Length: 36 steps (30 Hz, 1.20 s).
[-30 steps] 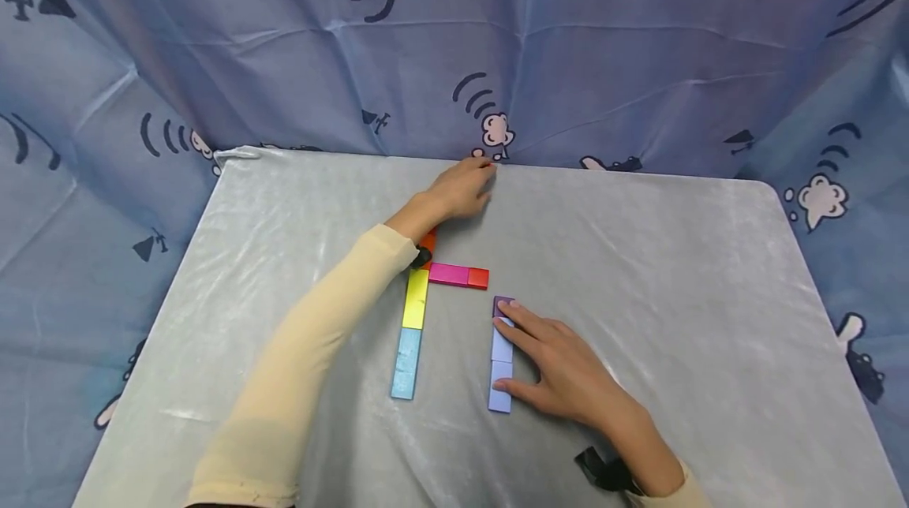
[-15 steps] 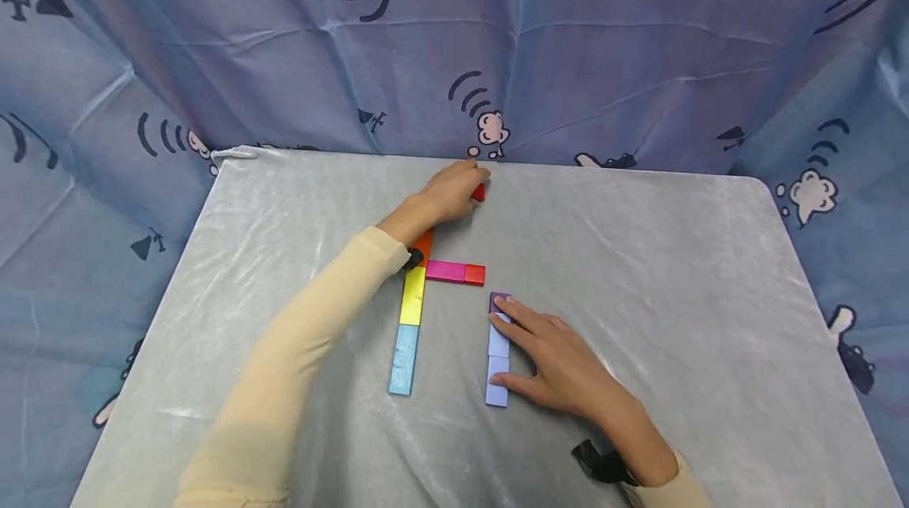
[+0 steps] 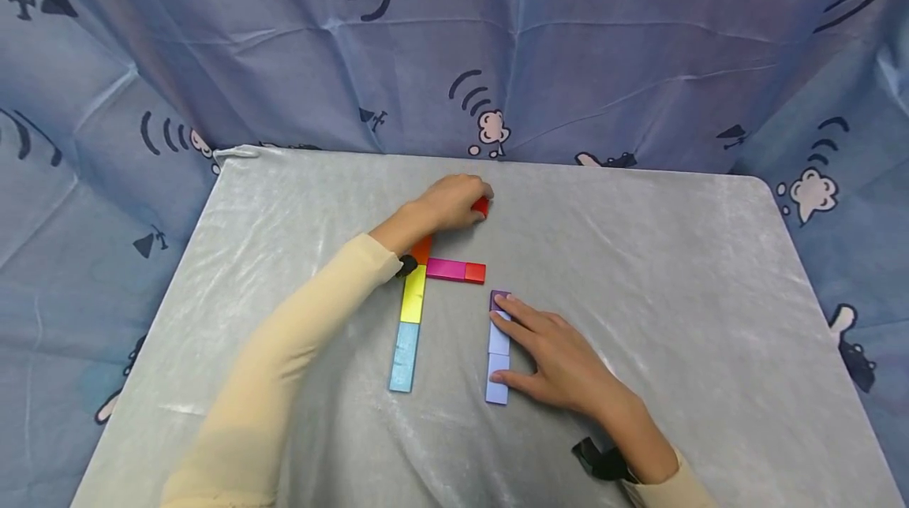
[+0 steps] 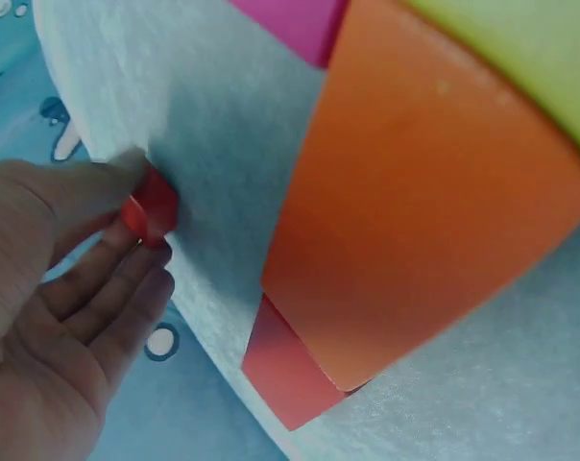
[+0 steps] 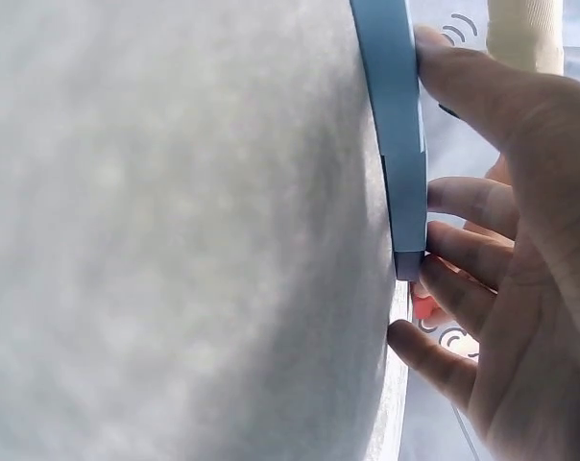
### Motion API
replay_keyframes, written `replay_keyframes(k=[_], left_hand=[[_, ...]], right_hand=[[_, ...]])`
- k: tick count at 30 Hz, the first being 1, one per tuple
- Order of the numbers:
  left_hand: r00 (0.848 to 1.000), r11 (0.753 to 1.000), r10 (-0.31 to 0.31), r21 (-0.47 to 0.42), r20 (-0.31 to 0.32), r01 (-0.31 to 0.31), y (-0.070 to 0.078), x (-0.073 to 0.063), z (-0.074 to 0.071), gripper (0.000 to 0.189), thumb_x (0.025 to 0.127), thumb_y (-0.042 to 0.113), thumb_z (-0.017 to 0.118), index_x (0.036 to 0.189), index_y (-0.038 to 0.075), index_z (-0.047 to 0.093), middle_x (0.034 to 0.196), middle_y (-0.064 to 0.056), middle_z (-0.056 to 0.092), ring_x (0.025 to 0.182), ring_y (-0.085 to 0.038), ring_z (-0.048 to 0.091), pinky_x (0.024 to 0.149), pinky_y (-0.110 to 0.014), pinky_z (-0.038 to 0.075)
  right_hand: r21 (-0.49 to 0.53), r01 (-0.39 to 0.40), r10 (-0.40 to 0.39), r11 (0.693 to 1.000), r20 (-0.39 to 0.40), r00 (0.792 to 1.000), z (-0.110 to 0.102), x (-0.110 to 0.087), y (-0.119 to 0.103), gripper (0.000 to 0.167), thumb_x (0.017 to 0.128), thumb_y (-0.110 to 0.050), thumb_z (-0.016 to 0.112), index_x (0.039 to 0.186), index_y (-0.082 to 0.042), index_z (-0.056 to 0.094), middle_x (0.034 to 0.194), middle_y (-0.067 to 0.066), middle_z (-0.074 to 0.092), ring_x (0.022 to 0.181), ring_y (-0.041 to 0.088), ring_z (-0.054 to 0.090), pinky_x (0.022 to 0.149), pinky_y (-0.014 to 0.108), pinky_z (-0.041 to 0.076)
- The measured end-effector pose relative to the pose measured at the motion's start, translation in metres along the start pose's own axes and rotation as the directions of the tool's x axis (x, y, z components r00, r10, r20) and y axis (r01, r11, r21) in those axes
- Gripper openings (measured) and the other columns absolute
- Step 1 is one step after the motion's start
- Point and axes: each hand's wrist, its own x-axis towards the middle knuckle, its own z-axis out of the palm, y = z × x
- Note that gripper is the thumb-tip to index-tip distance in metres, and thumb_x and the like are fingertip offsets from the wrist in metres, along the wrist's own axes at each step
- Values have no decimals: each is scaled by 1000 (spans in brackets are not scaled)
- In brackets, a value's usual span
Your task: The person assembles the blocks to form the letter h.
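Note:
Near the far edge of the table, my left hand (image 3: 454, 202) pinches a small red block (image 4: 156, 206) between thumb and fingertips. Under that wrist a column runs toward me: an orange block (image 4: 415, 192), a yellow block (image 3: 414, 293) and light blue blocks (image 3: 404, 356). Another red block (image 4: 288, 370) touches the orange one's far end. A magenta block (image 3: 446, 269) with a bright red block (image 3: 475, 273) at its tip branches right. My right hand (image 3: 561, 358) rests its spread fingertips on a second column of periwinkle blocks (image 3: 499, 341) topped by a dark purple block (image 3: 499, 300).
A grey-silver cloth (image 3: 675, 279) covers the table. Patterned blue curtains (image 3: 604, 58) rise behind its far edge and along both sides. My left forearm in a cream sleeve (image 3: 284, 358) reaches across the left half.
My left hand has drawn back slightly from the far edge, and the red block in it has come into sight. My right hand stays on the periwinkle column.

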Motion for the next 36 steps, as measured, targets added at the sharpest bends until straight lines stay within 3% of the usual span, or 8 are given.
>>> replay_keyframes(k=[6,19,36], left_hand=[[999,997,51,-59,17,-50,13,-14,1,43,101,24,73,140,7,67,132,-8,73,114,-23,66,109,-37,55],[985,986,167,-32,47,-165,46,-38,8,38,101,24,73,137,11,71,133,-5,73,119,-20,68,110,-37,56],[971,972,236,-13,42,-236,56,-54,30,27,102,23,71,128,18,77,116,-2,74,97,-18,68,90,-32,59]], right_hand=[[-7,20,-20,1000,-33,999,2,-1,1,86,88,-59,81,156,-14,55,168,7,45,150,27,52,113,53,51],[11,9,-9,1000,-9,1000,0,1,-1,87,87,-57,82,157,-14,54,170,6,43,152,27,50,113,54,51],[2,19,-19,1000,-15,1000,0,2,0,86,86,-58,82,155,-13,56,167,9,46,147,28,55,111,54,52]])
